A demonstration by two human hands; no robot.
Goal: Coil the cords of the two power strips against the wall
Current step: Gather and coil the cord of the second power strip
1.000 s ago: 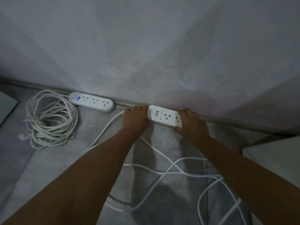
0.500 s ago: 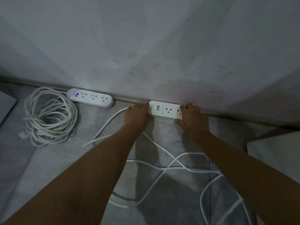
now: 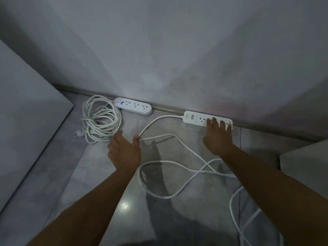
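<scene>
Now the right strip (image 3: 193,118) is pressed at the foot of the wall (image 3: 177,59) by the right hand (image 3: 217,139), grip spread flat; its loose cord (image 3: 154,137) is touched by the left hand (image 3: 124,151), grip apart.

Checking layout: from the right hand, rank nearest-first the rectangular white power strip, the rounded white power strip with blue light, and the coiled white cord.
1. Rectangular white power strip: under the right hand.
2. Rounded white power strip: to the left.
3. Coiled white cord: farthest left.
</scene>
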